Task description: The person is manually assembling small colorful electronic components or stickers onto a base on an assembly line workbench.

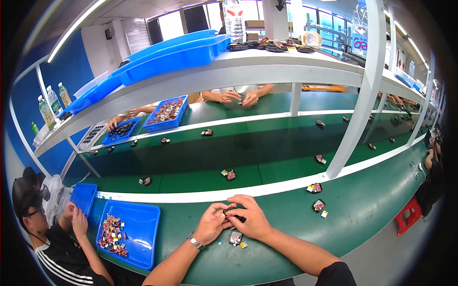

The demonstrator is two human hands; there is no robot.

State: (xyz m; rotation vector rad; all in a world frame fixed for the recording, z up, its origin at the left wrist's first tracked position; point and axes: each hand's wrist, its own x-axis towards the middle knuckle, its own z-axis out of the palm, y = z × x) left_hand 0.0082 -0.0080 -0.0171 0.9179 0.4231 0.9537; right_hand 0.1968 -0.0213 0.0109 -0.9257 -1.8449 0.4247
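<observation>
My left hand (212, 225), with a metal watch on its wrist, and my right hand (252, 220) meet over the green bench. Their fingers are closed together on a small black part (230, 210), mostly hidden by the fingers. Just below them on the bench lies a small electronic assembly (234, 237) with a yellow-and-white tag (244, 245). To the left stands a blue tray (153, 224) with a heap of small red, white and yellow pieces (113, 233). Two similar assemblies, one upper (314, 188) and one lower (318, 205), lie to the right.
A white rail (191, 196) divides the bench from the green conveyor belt (191, 174), where several assemblies lie spaced out. A white post (358, 109) rises at the right and holds up a shelf (267, 71). A co-worker (62, 243) sits close at the left; other hands work across the belt.
</observation>
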